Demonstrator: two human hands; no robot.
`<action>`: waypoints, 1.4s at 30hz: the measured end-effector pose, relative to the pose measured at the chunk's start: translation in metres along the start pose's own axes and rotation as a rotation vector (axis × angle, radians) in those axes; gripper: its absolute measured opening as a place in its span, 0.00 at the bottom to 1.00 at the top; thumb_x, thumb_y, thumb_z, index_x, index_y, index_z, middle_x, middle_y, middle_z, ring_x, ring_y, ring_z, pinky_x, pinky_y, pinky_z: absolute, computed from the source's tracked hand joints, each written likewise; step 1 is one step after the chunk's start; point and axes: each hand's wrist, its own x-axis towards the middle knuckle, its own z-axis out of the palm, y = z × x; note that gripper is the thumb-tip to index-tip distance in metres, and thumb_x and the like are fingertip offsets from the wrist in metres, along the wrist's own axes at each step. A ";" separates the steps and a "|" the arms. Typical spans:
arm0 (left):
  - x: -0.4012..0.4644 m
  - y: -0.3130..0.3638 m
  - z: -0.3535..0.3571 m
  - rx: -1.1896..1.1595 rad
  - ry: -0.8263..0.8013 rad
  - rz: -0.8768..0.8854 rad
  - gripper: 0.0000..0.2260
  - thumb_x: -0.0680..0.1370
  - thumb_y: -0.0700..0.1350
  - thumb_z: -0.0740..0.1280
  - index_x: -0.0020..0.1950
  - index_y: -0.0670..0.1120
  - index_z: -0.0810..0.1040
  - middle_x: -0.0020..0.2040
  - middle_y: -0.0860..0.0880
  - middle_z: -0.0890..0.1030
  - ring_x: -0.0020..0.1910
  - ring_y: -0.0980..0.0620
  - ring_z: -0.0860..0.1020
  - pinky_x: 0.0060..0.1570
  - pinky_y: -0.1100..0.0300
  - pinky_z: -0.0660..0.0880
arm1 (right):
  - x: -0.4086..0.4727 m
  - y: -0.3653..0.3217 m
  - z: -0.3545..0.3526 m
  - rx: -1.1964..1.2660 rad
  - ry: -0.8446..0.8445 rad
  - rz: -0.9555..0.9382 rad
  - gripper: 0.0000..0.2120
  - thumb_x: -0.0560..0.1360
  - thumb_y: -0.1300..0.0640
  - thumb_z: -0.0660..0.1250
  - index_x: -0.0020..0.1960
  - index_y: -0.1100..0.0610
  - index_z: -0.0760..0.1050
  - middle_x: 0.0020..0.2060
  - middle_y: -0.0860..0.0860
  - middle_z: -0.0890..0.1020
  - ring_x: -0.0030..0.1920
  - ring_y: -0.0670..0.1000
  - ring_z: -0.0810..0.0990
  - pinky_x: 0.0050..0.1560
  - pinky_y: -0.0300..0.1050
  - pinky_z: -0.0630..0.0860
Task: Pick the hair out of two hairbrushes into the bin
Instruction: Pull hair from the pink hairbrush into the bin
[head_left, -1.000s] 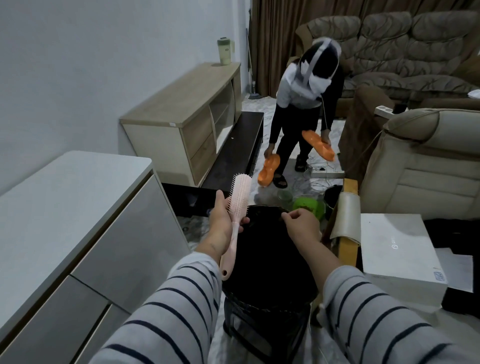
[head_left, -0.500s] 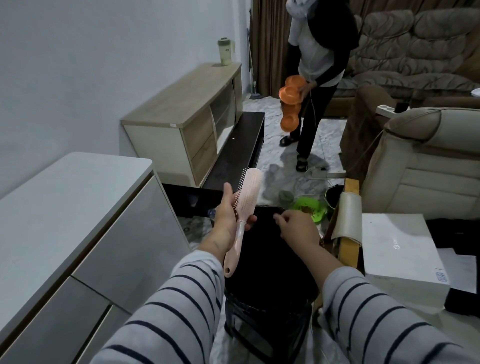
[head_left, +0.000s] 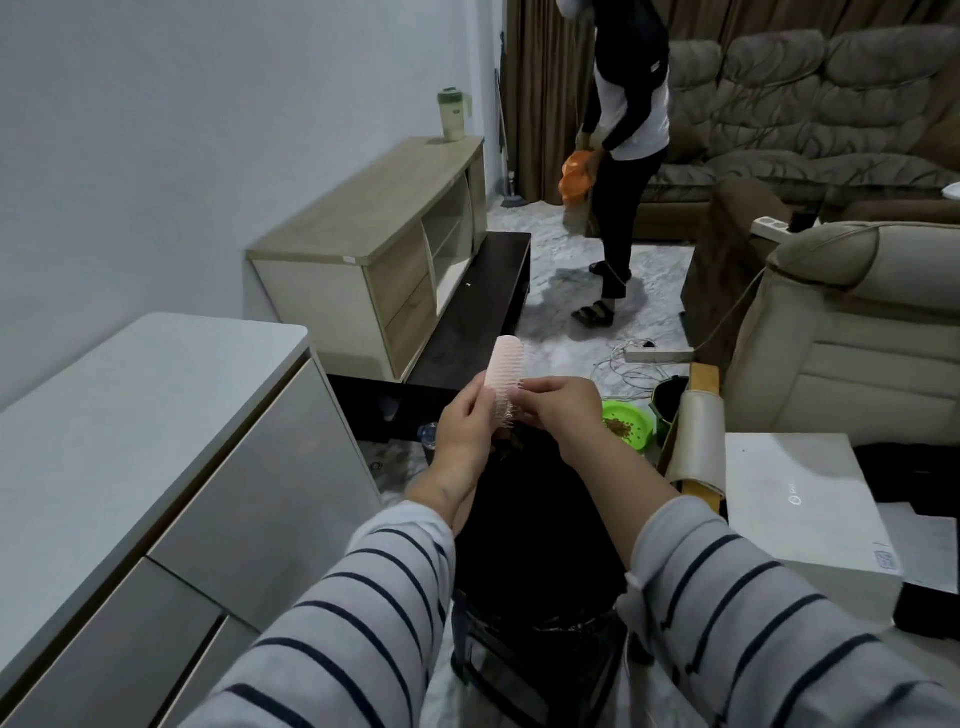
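Observation:
A pink hairbrush (head_left: 505, 375) stands upright above the black-lined bin (head_left: 535, 551), bristles facing right. My left hand (head_left: 465, 434) grips it around the lower head and handle, which my fingers hide. My right hand (head_left: 563, 410) pinches at the lower bristles, where a dark tuft of hair (head_left: 511, 441) hangs over the bin's mouth. A second brush is not in sight.
A grey cabinet (head_left: 130, 467) runs along my left. A white box (head_left: 800, 499) sits on the table at my right. A green bowl (head_left: 626, 423) and a power strip (head_left: 657, 356) lie on the floor beyond the bin. Another person (head_left: 621, 156) stands further back, holding orange items.
My right hand rose from the bin's rim to the brush bristles. My left hand turned the brush and shifted up its head. The person behind has moved further away.

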 end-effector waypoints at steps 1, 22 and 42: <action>-0.001 0.000 -0.002 0.070 -0.023 0.030 0.14 0.82 0.41 0.58 0.52 0.57 0.79 0.48 0.54 0.83 0.48 0.53 0.80 0.52 0.58 0.75 | -0.002 -0.001 -0.002 0.028 -0.004 0.027 0.05 0.67 0.69 0.73 0.37 0.62 0.79 0.33 0.58 0.81 0.30 0.50 0.80 0.35 0.37 0.80; 0.020 0.002 -0.017 0.465 0.062 0.134 0.17 0.83 0.41 0.57 0.72 0.44 0.71 0.54 0.44 0.69 0.53 0.53 0.69 0.53 0.71 0.61 | 0.004 0.037 -0.042 -0.439 0.238 0.023 0.12 0.67 0.55 0.74 0.29 0.55 0.75 0.29 0.52 0.79 0.37 0.54 0.79 0.43 0.48 0.77; 0.025 -0.002 0.000 0.512 -0.079 0.154 0.17 0.82 0.41 0.59 0.70 0.47 0.74 0.55 0.38 0.74 0.55 0.51 0.72 0.56 0.66 0.66 | -0.005 -0.009 -0.004 0.088 -0.068 0.002 0.15 0.67 0.73 0.71 0.54 0.68 0.79 0.35 0.56 0.82 0.34 0.51 0.79 0.42 0.39 0.79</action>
